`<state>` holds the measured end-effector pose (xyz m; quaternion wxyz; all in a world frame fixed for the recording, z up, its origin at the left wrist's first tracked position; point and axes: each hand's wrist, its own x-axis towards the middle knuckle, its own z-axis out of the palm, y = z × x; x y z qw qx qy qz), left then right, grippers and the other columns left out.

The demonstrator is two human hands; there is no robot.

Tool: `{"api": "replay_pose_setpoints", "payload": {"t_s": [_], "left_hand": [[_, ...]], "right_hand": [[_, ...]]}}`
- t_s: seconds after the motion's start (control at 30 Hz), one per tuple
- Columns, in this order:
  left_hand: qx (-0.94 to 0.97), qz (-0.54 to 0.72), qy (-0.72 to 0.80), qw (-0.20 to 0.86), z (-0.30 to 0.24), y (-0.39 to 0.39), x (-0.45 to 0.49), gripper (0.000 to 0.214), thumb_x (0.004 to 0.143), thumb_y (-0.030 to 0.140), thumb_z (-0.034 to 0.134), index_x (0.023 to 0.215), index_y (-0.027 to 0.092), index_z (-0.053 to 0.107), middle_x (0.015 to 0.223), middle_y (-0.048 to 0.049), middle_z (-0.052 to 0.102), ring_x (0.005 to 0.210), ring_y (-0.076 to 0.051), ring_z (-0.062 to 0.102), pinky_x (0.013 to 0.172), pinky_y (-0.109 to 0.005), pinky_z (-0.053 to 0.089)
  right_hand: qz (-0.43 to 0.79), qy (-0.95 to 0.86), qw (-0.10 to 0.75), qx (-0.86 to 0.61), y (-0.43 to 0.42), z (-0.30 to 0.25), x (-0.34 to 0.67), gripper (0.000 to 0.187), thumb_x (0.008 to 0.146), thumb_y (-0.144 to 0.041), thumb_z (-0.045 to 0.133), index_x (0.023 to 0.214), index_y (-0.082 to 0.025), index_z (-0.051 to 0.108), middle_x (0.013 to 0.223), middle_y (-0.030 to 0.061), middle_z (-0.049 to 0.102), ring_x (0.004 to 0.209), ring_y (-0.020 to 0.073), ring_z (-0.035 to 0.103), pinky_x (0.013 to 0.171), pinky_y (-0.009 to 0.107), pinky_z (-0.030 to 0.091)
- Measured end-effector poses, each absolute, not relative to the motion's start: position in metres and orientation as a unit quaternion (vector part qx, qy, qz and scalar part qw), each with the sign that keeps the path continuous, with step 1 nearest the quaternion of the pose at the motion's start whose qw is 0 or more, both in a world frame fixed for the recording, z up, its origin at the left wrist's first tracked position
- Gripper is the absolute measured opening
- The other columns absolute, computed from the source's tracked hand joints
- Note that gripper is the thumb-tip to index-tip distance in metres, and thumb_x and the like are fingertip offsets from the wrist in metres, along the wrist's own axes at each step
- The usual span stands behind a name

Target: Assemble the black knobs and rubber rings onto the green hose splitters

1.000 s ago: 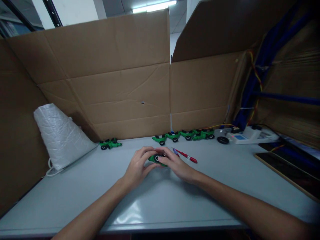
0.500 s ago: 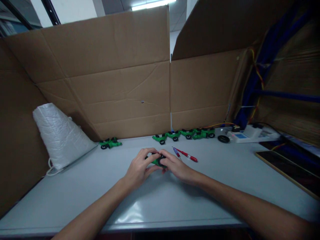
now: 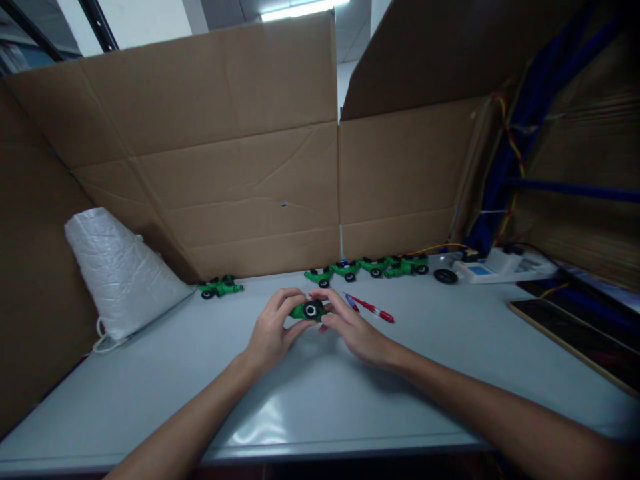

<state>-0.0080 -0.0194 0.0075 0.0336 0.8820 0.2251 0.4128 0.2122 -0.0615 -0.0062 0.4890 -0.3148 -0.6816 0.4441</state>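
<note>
Between my two hands, just above the middle of the table (image 3: 300,407), is a green toy vehicle (image 3: 301,311) with a black wheel facing me. My left hand (image 3: 273,327) grips its left end between thumb and fingers. On the other side, my right hand (image 3: 353,327) closes around the right end, its thumb by the wheel. Fingertips cover parts of the toy. Just beyond my right hand lie a red screwdriver (image 3: 377,311) and a purple-and-red pen-like tool (image 3: 351,302), partly hidden by that hand.
Several similar green toy vehicles (image 3: 345,271) line the back edge; another toy (image 3: 220,287) stands left beside a white wrapped bundle (image 3: 120,273). At right are a black ring (image 3: 445,276), a power strip (image 3: 520,267) and a dark flat panel (image 3: 565,333). Cardboard walls (image 3: 240,167) enclose the table.
The toy has turned in my hands, so its wheel now shows plainly. My right thumb and fingers have shifted off the wheel, and both hands sit slightly further left and higher.
</note>
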Motion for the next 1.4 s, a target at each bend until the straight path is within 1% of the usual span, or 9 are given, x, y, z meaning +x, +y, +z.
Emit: {"api": "replay_pose_setpoints", "payload": {"t_s": [0.1,0.23,0.4,0.67,0.77,0.87,1.0,1.1,1.4], "left_hand": [[0.875,0.421,0.237,0.035,0.006,-0.018,-0.008,0.035,0.1,0.034,0.074,0.131,0.025,0.061,0.125,-0.0108,0.064,0.115,-0.026,0.066,0.099,-0.043,0.057],[0.875,0.417,0.243,0.043,0.005,-0.017,-0.01,0.031,0.101,0.033,0.072,0.129,0.025,0.062,0.124,-0.0108,0.064,0.114,-0.026,0.065,0.099,-0.043,0.057],[0.882,0.402,0.237,0.062,0.004,-0.016,-0.011,0.032,0.103,0.028,0.069,0.133,0.026,0.061,0.134,-0.0124,0.061,0.125,-0.027,0.062,0.107,-0.046,0.055],[0.879,0.41,0.229,0.087,0.004,-0.012,-0.012,0.034,0.104,0.025,0.066,0.137,0.025,0.059,0.14,-0.0134,0.059,0.132,-0.027,0.059,0.111,-0.047,0.052],[0.874,0.41,0.247,0.084,0.004,-0.011,-0.012,0.036,0.105,0.026,0.066,0.14,0.027,0.059,0.143,-0.0132,0.056,0.134,-0.027,0.057,0.114,-0.049,0.05],[0.865,0.415,0.273,0.068,0.004,-0.011,-0.012,0.036,0.105,0.028,0.066,0.141,0.028,0.061,0.137,-0.012,0.055,0.129,-0.027,0.057,0.112,-0.05,0.05],[0.867,0.405,0.279,0.073,0.003,-0.01,-0.012,0.037,0.107,0.03,0.062,0.144,0.028,0.06,0.124,-0.0097,0.057,0.115,-0.025,0.06,0.103,-0.046,0.054],[0.874,0.393,0.271,0.092,0.001,-0.009,-0.013,0.039,0.108,0.031,0.06,0.147,0.029,0.057,0.123,-0.0097,0.06,0.108,-0.023,0.06,0.098,-0.043,0.057],[0.877,0.376,0.277,0.114,0.003,-0.013,-0.011,0.04,0.108,0.031,0.06,0.148,0.028,0.054,0.12,-0.0084,0.06,0.101,-0.02,0.062,0.096,-0.04,0.056]], "right_hand": [[0.377,-0.699,0.499,-0.346,-0.061,-0.01,0.213,0.045,0.1,-0.021,0.053,0.144,-0.028,0.049,0.147,0.0101,0.054,0.131,0.0273,0.054,0.109,0.049,0.049],[0.323,-0.724,0.492,-0.359,-0.061,-0.011,0.214,0.041,0.103,-0.025,0.055,0.143,-0.028,0.048,0.146,0.0116,0.053,0.131,0.0268,0.056,0.107,0.048,0.051],[0.261,-0.747,0.485,-0.372,-0.055,-0.016,0.215,0.05,0.102,-0.02,0.057,0.15,-0.029,0.044,0.151,0.0126,0.053,0.137,0.0278,0.053,0.113,0.05,0.047],[0.269,-0.748,0.476,-0.376,-0.046,-0.015,0.22,0.031,0.106,-0.024,0.052,0.137,-0.027,0.056,0.135,0.0105,0.066,0.123,0.027,0.062,0.107,0.047,0.047],[0.29,-0.733,0.492,-0.371,-0.044,-0.011,0.221,0.021,0.107,-0.026,0.05,0.125,-0.025,0.06,0.123,0.0082,0.07,0.114,0.0255,0.065,0.102,0.043,0.049],[0.3,-0.721,0.496,-0.379,-0.043,-0.008,0.223,0.014,0.106,-0.027,0.052,0.117,-0.024,0.061,0.112,0.0058,0.071,0.104,0.0245,0.066,0.095,0.04,0.05],[0.266,-0.743,0.49,-0.37,-0.042,-0.007,0.226,0.021,0.106,-0.024,0.054,0.124,-0.026,0.064,0.117,0.007,0.07,0.109,0.0258,0.065,0.097,0.042,0.049],[0.227,-0.767,0.476,-0.366,-0.043,-0.008,0.227,0.027,0.108,-0.024,0.051,0.13,-0.029,0.066,0.123,0.0085,0.068,0.115,0.0277,0.062,0.101,0.045,0.048],[0.19,-0.78,0.444,-0.398,-0.043,-0.01,0.227,0.016,0.109,-0.026,0.052,0.117,-0.025,0.067,0.112,0.0083,0.068,0.109,0.0279,0.062,0.096,0.042,0.047]]}}
